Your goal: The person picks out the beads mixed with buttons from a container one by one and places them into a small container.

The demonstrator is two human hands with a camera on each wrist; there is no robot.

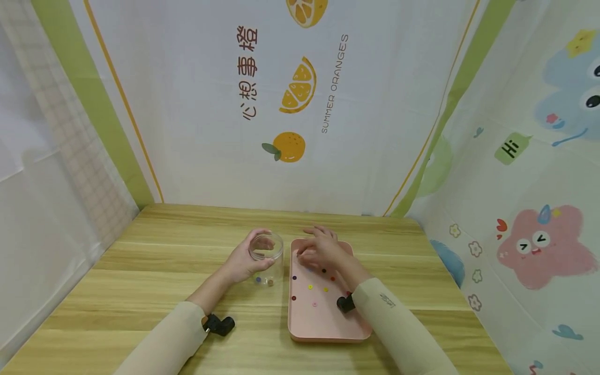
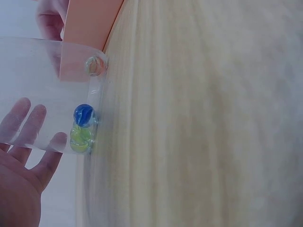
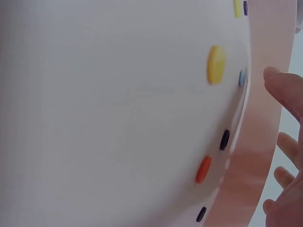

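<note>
My left hand (image 1: pixel 247 260) holds a clear, open-topped jar (image 1: pixel 277 268) around its side; the jar stands upright on the table. At its bottom lie a blue marble (image 2: pixel 84 115), a yellow-green marble (image 2: pixel 80 139) and a clear marble with a reddish swirl (image 2: pixel 95 66). To the jar's right is a pink tray (image 1: pixel 328 328), with small flat coloured discs like buttons scattered in it, among them a yellow one (image 3: pixel 216 65) and a red one (image 3: pixel 203 169). Above the tray's far left part is my right hand (image 1: pixel 323 250), thumb and forefinger close together, other fingers spread. Whether anything sits between those fingertips is unclear.
The wooden table (image 1: pixel 140 291) reaches back to a white curtain (image 1: pixel 206 156) printed with oranges. Another printed curtain (image 1: pixel 487 219) hangs along the right side. A small black camera is strapped at each wrist.
</note>
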